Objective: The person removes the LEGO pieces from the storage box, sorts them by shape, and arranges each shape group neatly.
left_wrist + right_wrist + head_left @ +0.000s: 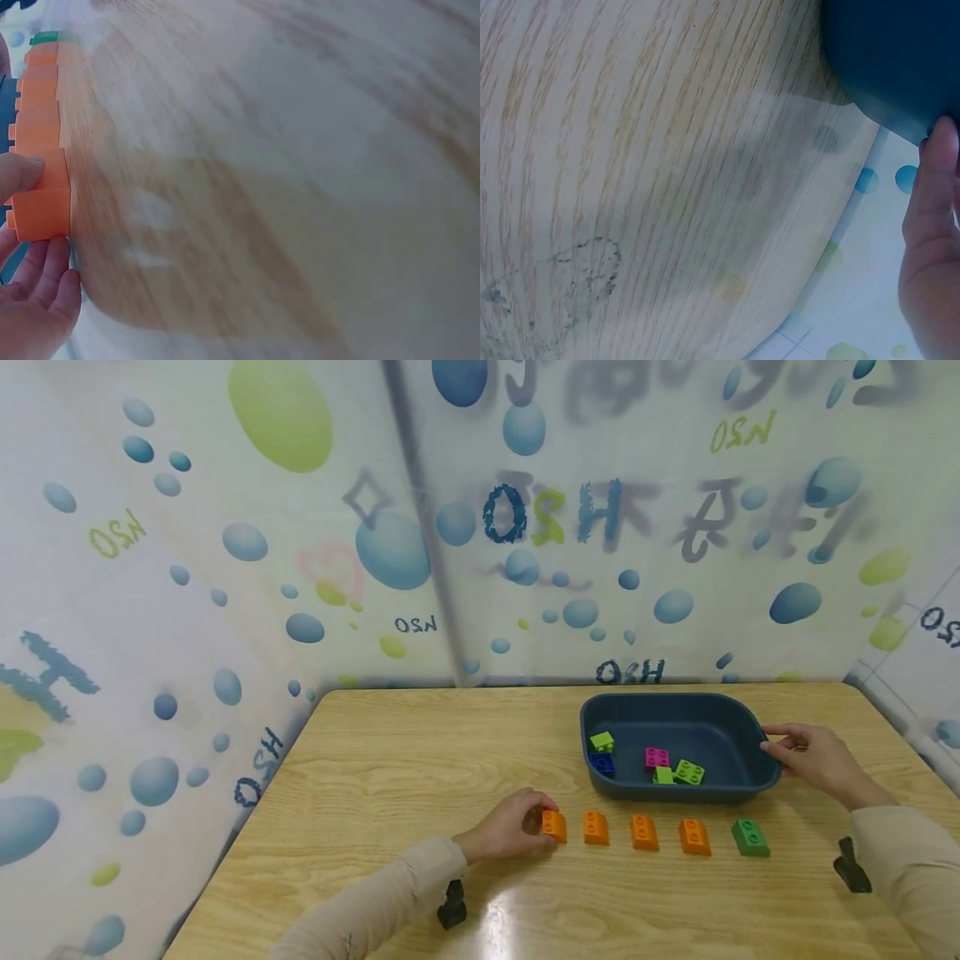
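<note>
My left hand (512,827) pinches the leftmost orange toy brick (553,826) between thumb and fingers, low over the table. In the left wrist view its thumb (21,172) lies against the orange brick (45,214). To the right, in one spaced row, come more orange bricks (643,832) and a green brick (751,837) at the end. My right hand (817,760) holds the right end of a dark blue tray (675,792) by its rim. Inside are a magenta brick (657,757), a dark blue brick (602,764) and lime bricks (689,772).
The wooden table (420,735) meets a patterned wall sheet (525,635) at the back and left. Black wrist-worn pieces hang under the left sleeve (375,893) and the right sleeve (900,860). The row of bricks lies in front of the tray.
</note>
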Demonstrator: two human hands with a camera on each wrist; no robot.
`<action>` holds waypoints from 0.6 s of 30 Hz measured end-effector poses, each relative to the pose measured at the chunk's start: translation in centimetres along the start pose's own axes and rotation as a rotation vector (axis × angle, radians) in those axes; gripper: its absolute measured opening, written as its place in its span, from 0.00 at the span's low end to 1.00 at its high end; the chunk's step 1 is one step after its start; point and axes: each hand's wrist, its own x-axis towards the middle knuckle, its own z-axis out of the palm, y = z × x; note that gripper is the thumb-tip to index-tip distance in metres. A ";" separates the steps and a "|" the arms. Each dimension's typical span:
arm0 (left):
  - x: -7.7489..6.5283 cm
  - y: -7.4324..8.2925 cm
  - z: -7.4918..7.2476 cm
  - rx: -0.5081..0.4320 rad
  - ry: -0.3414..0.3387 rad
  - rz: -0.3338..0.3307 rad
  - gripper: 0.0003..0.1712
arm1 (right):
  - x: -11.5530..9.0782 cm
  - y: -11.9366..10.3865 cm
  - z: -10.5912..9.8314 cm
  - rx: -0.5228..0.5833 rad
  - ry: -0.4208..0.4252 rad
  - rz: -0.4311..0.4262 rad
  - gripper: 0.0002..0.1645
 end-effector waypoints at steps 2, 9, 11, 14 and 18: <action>-0.1 0.0 0.0 0.001 0.001 0.001 0.20 | 0.0 0.0 0.0 -0.001 0.000 -0.001 0.29; -0.1 0.1 -0.1 -0.004 0.006 0.000 0.21 | 0.0 0.0 0.0 0.003 0.007 0.003 0.29; -0.1 0.0 -0.1 -0.004 0.006 -0.002 0.21 | 0.1 0.0 0.0 0.003 0.006 0.002 0.29; -0.1 -0.2 0.0 0.007 0.006 0.001 0.24 | 0.1 0.0 0.0 -0.001 0.010 -0.003 0.29; -0.1 -0.3 0.0 0.020 -0.006 0.011 0.28 | 0.1 0.1 0.1 -0.007 0.013 -0.005 0.29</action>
